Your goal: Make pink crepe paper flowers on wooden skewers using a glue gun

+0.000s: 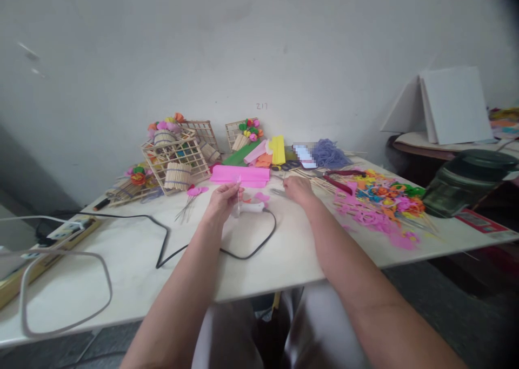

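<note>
Pale grey across the wall [194, 50], scuffed with a few faint smudges and marked low near the middle with small handwritten characters [261, 106]. Bright, short streaks [28, 50] toward the upper left, then deep shadow lower down on that side. In front, a long white desk [138, 288] with a smooth top and a straight near edge. Over at the right, a second table [409, 140] with a rounded, brownish rim, and large white panels [458, 107] standing tilted on top. Below, dark grey floor [417, 299]. Soft, cool, rather dim light throughout.
</note>
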Demonstrator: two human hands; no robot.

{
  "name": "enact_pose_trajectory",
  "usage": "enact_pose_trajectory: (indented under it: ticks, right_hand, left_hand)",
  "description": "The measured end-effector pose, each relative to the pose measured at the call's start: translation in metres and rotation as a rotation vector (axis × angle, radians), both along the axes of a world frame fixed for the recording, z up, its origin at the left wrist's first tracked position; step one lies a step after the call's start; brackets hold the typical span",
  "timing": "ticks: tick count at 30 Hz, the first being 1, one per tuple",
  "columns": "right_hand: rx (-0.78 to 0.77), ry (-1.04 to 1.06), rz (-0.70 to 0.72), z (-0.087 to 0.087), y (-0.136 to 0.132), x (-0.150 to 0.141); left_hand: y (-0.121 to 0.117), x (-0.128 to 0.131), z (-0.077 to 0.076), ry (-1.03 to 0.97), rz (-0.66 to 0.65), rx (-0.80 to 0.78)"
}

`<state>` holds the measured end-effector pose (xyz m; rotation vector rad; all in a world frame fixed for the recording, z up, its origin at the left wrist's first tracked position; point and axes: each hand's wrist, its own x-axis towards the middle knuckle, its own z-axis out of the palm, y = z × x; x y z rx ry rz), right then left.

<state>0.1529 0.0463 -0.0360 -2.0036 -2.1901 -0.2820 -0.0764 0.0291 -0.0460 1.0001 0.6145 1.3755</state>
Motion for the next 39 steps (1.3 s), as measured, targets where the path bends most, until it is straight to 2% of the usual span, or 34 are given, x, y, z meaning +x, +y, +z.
enact_pose_trajectory:
  ticks: [14, 17, 19, 24, 27, 30, 33, 39]
  right_hand:
    - [0.139, 0.166, -0.062, 0.011, -0.005, 0.002]
    - [0.196, 0.318, -0.043, 0.011, -0.004, 0.003]
    - [0.192, 0.515, 0.005, 0.009, -0.002, 0.002]
    - [-0.012, 1.169, 0.198, 0.005, 0.000, -0.004]
    - [-0.183, 1.419, 0.294, 0.004, 0.000, -0.008]
    - [-0.311, 1.528, 0.385, 0.002, -0.001, -0.012]
    - [-0.379, 1.551, 0.451, 0.000, -0.004, -0.016]
    - [-0.449, 1.586, 0.518, 0.001, -0.012, -0.027]
  left_hand:
    - [-0.006, 0.002, 0.005, 0.017, 0.002, 0.019]
    - [-0.006, 0.002, 0.004, 0.028, 0.012, 0.039]
    - [-0.005, 0.002, 0.003, 0.036, 0.023, 0.052]
    - [-0.001, 0.007, 0.004, 0.074, 0.014, 0.045]
    - [0.002, 0.015, 0.012, 0.116, -0.029, 0.047]
    - [0.003, 0.026, 0.022, 0.170, -0.098, 0.048]
    - [0.003, 0.037, 0.025, 0.150, -0.099, 0.072]
    - [0.004, 0.050, 0.010, 0.039, -0.133, 0.106]
